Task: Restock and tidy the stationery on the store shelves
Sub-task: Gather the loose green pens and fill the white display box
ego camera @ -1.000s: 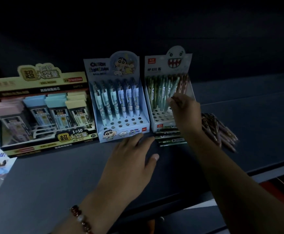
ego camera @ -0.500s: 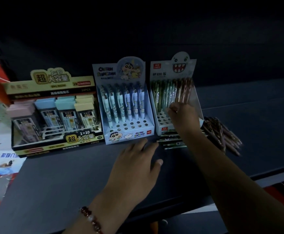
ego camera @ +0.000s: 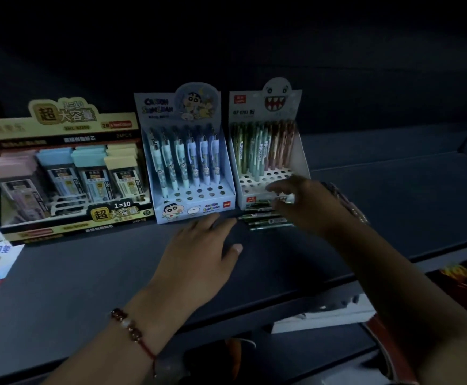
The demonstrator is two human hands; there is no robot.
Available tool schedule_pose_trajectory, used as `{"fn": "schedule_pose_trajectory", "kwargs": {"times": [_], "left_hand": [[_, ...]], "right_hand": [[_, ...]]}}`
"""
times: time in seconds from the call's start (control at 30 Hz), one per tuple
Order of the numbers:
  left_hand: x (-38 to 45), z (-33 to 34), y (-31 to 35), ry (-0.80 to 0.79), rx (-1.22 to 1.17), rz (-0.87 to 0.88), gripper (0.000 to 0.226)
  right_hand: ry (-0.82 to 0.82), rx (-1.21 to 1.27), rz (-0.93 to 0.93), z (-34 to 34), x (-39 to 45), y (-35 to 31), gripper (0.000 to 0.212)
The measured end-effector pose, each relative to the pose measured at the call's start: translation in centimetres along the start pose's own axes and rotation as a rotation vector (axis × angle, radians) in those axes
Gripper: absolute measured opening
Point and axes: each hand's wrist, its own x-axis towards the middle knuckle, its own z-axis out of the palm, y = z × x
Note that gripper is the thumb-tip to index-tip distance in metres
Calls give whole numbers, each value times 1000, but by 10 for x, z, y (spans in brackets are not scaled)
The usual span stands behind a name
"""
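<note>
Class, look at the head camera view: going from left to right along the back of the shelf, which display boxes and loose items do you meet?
Pencil-lead refill box → cartoon pen display box → ghost-face pen display box → loose brown pens lying on the shelf, partly behind the right arm.

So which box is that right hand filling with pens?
On the dark shelf stand three display boxes in a row. The right hand hovers at the rightmost one, the white pen box. Unlike the blue cartoon pen box beside it, its header shows a grinning toothy ghost face.
</note>
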Motion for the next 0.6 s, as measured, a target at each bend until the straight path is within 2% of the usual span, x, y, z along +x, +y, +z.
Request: {"fn": "schedule_pose_trajectory", "kwargs": {"times": [0.13, 0.3, 0.47, 0.6], "left_hand": [[-7, -3, 3, -7, 9, -14, 56], [-18, -2, 9, -24, 33, -21, 56], [-34, -1, 15, -22, 18, -21, 56], [-46, -1, 14, -10, 36, -23, 55]], "right_hand": [[-181, -159, -24, 3, -23, 4, 43], [-152, -209, -38, 7, -34, 14, 34], [-257, -222, -34, 17, -35, 15, 38], [-275, -161, -37, 23, -42, 5, 26]]}}
